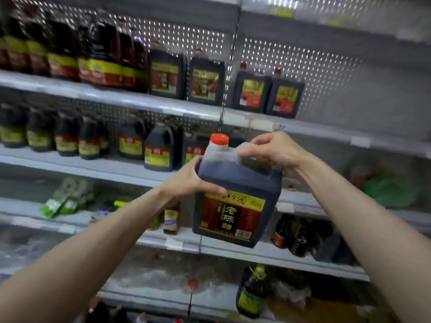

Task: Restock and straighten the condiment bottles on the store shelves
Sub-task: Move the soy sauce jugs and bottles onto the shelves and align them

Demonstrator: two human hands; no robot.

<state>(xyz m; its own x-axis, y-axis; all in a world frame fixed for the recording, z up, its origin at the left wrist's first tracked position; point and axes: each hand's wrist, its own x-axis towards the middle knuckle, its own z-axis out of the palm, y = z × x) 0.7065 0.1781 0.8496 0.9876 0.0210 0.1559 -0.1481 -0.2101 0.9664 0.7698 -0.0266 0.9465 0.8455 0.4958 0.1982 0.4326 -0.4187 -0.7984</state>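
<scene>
Head view: we are holding a dark vinegar jug [240,180] in the air in front of the shelves, at the upright post [227,89] where two bays are meeting. It is resting on no shelf. Our left hand [193,180] is gripping the jug's left shoulder, with the thumb lying along the top of the yellow-and-red label [233,215] and the fingers curling behind. Our right hand [272,150] is wrapping its fingers round the moulded handle on top, just beside the red cap [219,139]. The jug is tilting a little, with its label facing us.

Higher up, two matching jugs [268,94] are standing side by side near the left end of the right bay's shelf [326,134]. Two more [186,78] are sitting just left of the post. Handled dark bottles [158,150] are lining the front edge of the shelf below them. Green packets [67,199] are lying further down on the left.
</scene>
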